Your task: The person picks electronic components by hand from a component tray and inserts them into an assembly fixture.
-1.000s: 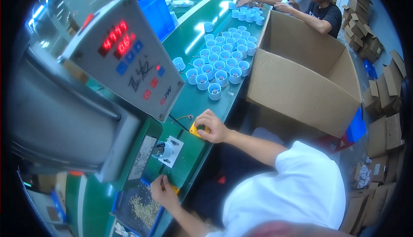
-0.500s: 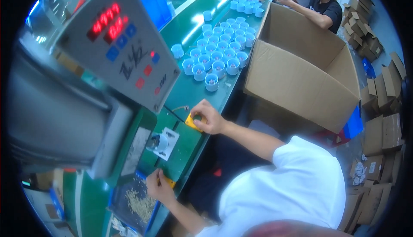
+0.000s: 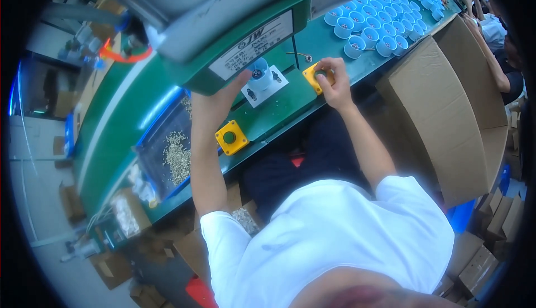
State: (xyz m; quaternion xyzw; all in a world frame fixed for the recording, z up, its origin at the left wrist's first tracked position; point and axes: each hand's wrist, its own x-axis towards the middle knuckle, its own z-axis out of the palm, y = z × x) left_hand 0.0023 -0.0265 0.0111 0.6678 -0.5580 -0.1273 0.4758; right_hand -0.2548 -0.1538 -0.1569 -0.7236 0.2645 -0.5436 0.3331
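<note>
A light blue plastic cup (image 3: 259, 79) with small parts inside stands on a white metal plate (image 3: 271, 93) beneath the press head. My left hand (image 3: 215, 98) reaches under the green machine body (image 3: 245, 45), its thumb close to the cup; the other fingers are hidden. My right hand (image 3: 338, 87) is curled at a yellow push-button box (image 3: 311, 80), thumb and fingers about its green button (image 3: 320, 75). A second yellow button box (image 3: 231, 138) with a green button sits on the bench's near edge, untouched.
Many filled blue cups (image 3: 370, 34) stand in rows at the far right. A large open cardboard box (image 3: 435, 118) is beside the bench at right. A blue-rimmed tray (image 3: 156, 165) of small pale pieces lies at left. Another person's arm (image 3: 486, 51) shows at far right.
My left hand has left the near yellow button box and moved forward to the cup under the machine. My right hand stays at its button box. The view has swung left.
</note>
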